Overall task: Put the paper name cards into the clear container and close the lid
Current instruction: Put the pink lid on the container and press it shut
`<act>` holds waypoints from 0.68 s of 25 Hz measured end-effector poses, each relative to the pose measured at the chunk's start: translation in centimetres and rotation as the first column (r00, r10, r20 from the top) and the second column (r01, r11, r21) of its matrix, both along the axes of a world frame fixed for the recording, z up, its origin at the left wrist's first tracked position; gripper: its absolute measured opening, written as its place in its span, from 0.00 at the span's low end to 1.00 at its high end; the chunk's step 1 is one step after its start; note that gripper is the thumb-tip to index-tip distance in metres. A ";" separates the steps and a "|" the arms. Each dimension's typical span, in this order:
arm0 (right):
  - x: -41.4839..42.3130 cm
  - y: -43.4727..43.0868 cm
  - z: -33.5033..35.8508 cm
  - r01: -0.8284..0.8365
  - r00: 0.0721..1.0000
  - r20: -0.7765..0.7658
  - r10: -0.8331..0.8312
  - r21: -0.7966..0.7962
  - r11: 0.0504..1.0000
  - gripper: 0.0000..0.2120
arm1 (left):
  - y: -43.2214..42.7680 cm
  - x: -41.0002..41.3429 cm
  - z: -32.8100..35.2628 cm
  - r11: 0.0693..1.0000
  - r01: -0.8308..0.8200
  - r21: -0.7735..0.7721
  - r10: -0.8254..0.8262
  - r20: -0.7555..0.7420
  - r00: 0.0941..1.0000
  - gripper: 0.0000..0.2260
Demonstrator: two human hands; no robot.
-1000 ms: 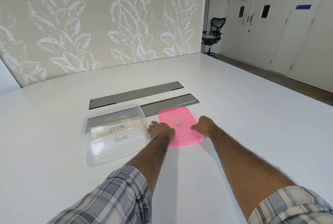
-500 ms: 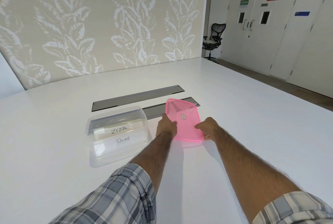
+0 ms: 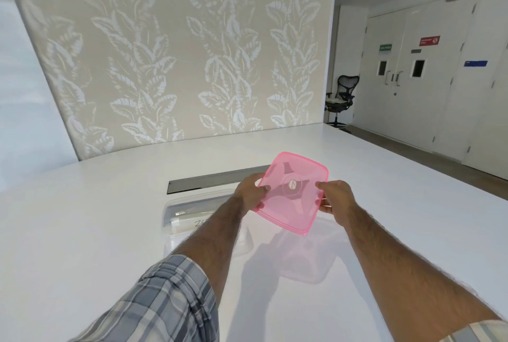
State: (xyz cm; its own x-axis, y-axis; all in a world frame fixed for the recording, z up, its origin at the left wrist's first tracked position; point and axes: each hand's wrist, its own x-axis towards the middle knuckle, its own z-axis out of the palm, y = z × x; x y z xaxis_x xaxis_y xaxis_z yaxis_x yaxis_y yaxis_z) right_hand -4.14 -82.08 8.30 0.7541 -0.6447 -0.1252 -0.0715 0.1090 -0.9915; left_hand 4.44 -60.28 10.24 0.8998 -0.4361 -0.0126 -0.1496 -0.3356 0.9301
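Note:
A translucent pink lid (image 3: 291, 193) hangs tilted in the air above the white table (image 3: 82, 231). My left hand (image 3: 248, 190) grips its left edge and my right hand (image 3: 334, 194) pinches its right edge. The clear container (image 3: 189, 204) stands on the table to the lower left of the lid, partly hidden by my left forearm. Paper name cards (image 3: 192, 222) lie inside it, with only the start of some handwriting showing.
A dark grey cable slot (image 3: 209, 180) runs across the table behind the container. A patterned wall panel stands beyond the far table edge. A black office chair (image 3: 341, 97) and white doors are at the back right.
Both hands have lifted the pink lid off the table and raised it, tilted, into the air. The camera has tipped upward, so the container sits lower in view behind my left arm.

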 end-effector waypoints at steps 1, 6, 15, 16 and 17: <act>0.1 0.3 0.6 0.004 1.000 0.030 -0.004 0.015 1.000 0.07 | 1.4 0.1 0.6 1.000 0.030 0.004 -0.030 -0.003 1.000 0.19; 1.4 3.3 3.3 -0.077 0.988 0.145 0.058 0.129 0.989 0.04 | 9.0 0.5 3.2 0.985 0.141 0.095 -0.145 0.037 0.989 0.16; 6.0 13.8 4.9 -0.184 0.976 0.116 0.184 -0.008 0.983 0.11 | 20.6 1.8 3.5 0.964 -0.256 -0.067 0.251 -0.076 0.965 0.11; 6.4 14.9 5.2 -0.146 0.982 0.120 0.143 0.011 0.989 0.11 | 21.7 2.0 3.4 0.961 -0.272 -0.052 0.264 -0.126 0.956 0.12; 6.9 15.8 5.4 -0.108 0.988 0.117 0.105 0.023 0.994 0.11 | 22.7 2.1 3.4 0.960 -0.279 -0.035 0.270 -0.159 0.950 0.12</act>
State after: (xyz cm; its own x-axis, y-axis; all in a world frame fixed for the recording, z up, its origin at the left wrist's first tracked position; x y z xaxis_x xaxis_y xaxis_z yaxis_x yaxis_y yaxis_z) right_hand 2.72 -66.25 13.67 0.8288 -0.5573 -0.0507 0.0310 0.1361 -0.9902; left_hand 6.56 -37.57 13.69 0.9743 -0.1761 -0.1404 0.0848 -0.2906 0.9531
